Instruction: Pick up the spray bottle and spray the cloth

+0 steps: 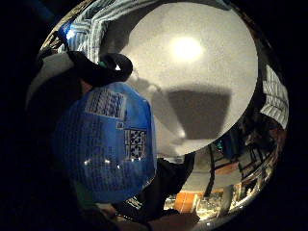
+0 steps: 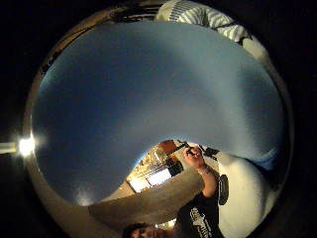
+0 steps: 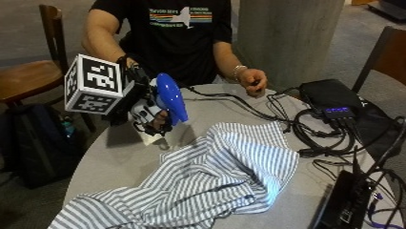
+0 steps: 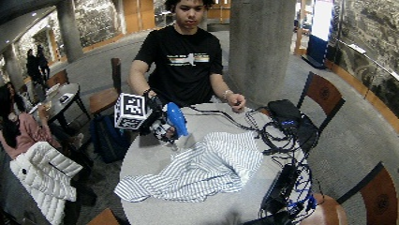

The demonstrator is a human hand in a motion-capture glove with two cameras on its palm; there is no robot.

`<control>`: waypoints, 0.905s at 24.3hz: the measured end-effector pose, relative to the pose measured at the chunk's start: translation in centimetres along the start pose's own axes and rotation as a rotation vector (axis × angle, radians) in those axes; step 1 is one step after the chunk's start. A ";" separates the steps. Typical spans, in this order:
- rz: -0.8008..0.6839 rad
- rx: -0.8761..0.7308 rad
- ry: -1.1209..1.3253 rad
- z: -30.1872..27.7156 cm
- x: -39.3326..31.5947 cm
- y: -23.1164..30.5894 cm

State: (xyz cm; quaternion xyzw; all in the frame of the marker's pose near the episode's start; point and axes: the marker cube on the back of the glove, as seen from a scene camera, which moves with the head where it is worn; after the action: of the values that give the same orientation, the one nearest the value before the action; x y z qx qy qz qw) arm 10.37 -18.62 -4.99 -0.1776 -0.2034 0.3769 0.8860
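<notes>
The blue spray bottle point(image 3: 171, 98) sits in the gloved right hand point(image 3: 147, 110), whose fingers curl around it, lifted above the round grey table point(image 3: 120, 162). Its printed label (small text and a code square) fills the little-finger palm view. Just below and ahead of the hand, the striped cloth point(image 3: 209, 179) lies rumpled on the table. The bare hand point(image 3: 252, 80) rests at the table's far edge.

On the round table point(image 3: 120, 162), the striped cloth point(image 3: 209, 181) spreads across the middle. At about ten o'clock from it, the gloved right hand point(image 3: 145, 107) holds the spray bottle point(image 3: 171, 98) above the tabletop. At two o'clock lie the cables point(image 3: 304, 129), with a black box point(image 3: 329, 98) behind them.
</notes>
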 end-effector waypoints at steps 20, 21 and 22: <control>-0.720 0.099 -0.268 8.7 -6.1 7.9; -0.745 0.080 -0.277 9.6 -6.4 8.1; -0.767 0.062 -0.284 10.5 -6.7 8.3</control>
State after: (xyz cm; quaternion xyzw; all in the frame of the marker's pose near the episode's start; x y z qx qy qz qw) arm -4.03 -16.45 -1.45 -0.0081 -0.3637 0.0458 0.9304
